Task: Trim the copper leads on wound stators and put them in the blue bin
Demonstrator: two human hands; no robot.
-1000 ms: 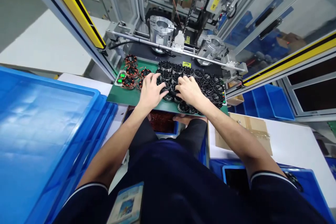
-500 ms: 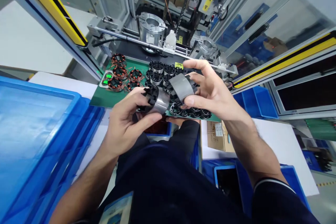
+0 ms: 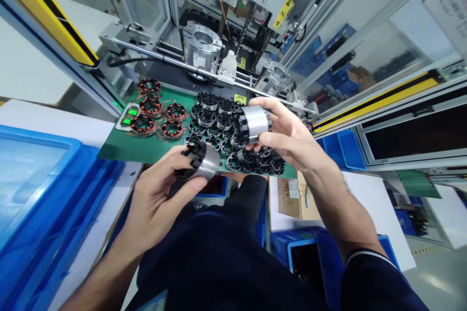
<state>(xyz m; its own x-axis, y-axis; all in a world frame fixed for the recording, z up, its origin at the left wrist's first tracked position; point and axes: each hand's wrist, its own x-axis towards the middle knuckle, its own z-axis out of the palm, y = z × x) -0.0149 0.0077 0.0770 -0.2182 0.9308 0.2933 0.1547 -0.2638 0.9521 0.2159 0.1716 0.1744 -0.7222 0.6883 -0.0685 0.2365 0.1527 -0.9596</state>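
Observation:
My left hand (image 3: 160, 194) is closed around a motor stator core (image 3: 207, 160), a steel ring with black toothed plastic at its end, tilted with the steel side to the right. Higher and to the right, my right hand (image 3: 288, 131) grips a second stator core (image 3: 256, 124) between thumb and fingers, its black teeth facing left. The two cores are apart. Beneath them, several unwound stator cores (image 3: 207, 117) stand close together on a green mat (image 3: 120, 148). Copper-wound stators (image 3: 175, 112) lie on the mat's left part.
Behind the mat, a machine has a left metal fixture (image 3: 203, 46) and a right fixture (image 3: 275, 77) on a rail. Yellow light-curtain posts (image 3: 54, 19) flank it. Stacked blue crates (image 3: 40, 165) stand at left; a cardboard box (image 3: 292, 199) and a blue bin (image 3: 297, 243) are at right.
My hands have drawn apart, the left one moving left and down with its core. The core in my right hand has turned more level. The whole view has shifted slightly.

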